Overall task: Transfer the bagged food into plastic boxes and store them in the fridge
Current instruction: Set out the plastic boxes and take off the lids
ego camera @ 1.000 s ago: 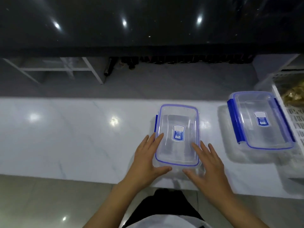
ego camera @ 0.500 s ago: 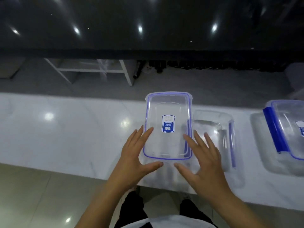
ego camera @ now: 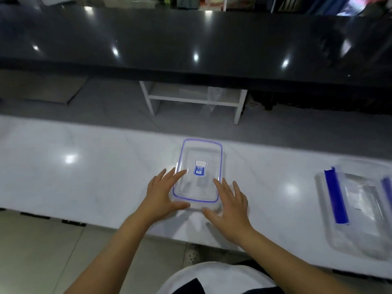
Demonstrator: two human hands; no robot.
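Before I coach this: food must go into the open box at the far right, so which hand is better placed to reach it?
Right. The right hand rests on the lid's right edge, nearer the open box.

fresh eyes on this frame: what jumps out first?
The clear lid with a blue rim and blue label, centre of the white counter, framed by both hands: left hand at its left edge, right hand at its right edge. Next, the open box with blue clips at far right. Behind, a glossy black counter mirrors ceiling lights.
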